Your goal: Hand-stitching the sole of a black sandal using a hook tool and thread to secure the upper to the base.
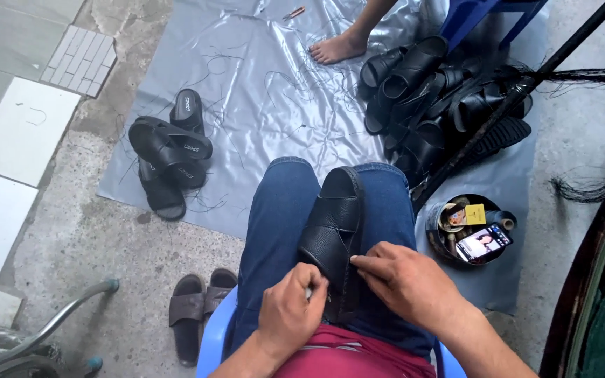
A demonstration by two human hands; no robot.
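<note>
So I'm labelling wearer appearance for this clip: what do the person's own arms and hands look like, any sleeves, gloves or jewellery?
Both forearms are bare, with no sleeves reaching them. The left hand and right hand wear no gloves, and no rings, watch or bracelet show. No markings are visible.

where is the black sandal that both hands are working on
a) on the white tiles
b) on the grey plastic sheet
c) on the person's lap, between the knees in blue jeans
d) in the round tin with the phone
c: the black sandal lies on the jeans-clad lap, with the left hand and right hand pinching at its near end.
</note>
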